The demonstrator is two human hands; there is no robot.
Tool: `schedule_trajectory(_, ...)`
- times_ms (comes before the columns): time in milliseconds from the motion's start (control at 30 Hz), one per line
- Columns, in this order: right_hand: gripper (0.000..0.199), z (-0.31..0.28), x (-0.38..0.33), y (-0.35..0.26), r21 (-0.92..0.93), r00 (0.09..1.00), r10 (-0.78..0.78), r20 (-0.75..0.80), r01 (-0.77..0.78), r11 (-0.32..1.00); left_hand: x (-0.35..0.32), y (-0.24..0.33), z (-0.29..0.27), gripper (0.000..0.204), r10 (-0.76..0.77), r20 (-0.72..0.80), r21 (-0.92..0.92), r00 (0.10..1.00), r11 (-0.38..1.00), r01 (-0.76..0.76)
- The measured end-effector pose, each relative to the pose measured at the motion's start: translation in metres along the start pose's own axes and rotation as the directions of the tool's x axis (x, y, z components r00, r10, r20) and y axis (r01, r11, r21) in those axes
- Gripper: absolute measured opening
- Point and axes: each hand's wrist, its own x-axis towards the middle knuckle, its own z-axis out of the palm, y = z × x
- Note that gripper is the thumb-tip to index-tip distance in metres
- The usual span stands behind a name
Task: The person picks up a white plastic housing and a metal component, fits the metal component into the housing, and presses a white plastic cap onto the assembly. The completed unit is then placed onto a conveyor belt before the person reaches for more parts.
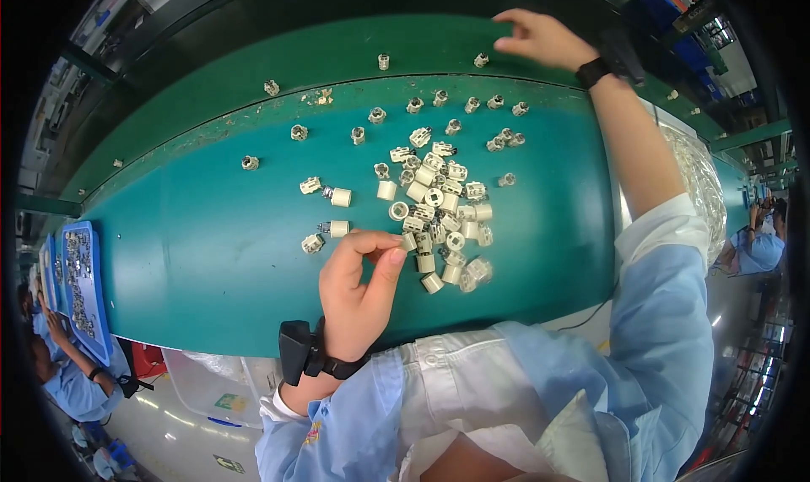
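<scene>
My left hand (pixel 359 284) is at the near edge of a heap of small cream-white plastic parts. Its thumb and index finger close on a short white cylindrical cap (pixel 408 242) at the heap's edge. Around it lie more caps (pixel 386 190) and slotted white pieces with dark metal ends (pixel 420 137). Two caps with metal inserts protruding, one of them this joined part (pixel 339 197), rest left of the heap. My right hand (pixel 544 41) reaches over the far green ledge, thumb and index apart, nothing visible between them. Nearest to it is a small white-and-metal part (pixel 481 60).
Loose parts (pixel 299 132) are scattered over the green work surface (pixel 211 254) and the far ledge (pixel 329 51). A blue tray (pixel 99 292) of small parts stands at left, with a co-worker's hand (pixel 56 326) beside it. Clear plastic wrap (pixel 696 174) lies at right.
</scene>
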Motion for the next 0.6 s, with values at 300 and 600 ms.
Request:
schedule_trajectory(300,0.022,0.003,-0.04,-0.057,0.179,1.0,0.009,0.025,-0.013,0.984,-0.009,0.003,0.001,0.013,-0.029,0.02,-0.091,0.999,0.995,0.031)
schedule_trajectory(600,0.021,-0.018,-0.186,-0.205,0.309,0.927,-0.375,-0.012,0.36,0.88,-0.019,0.039,0.05,0.026,-0.168,0.359,-0.536,0.918,0.768,0.35)
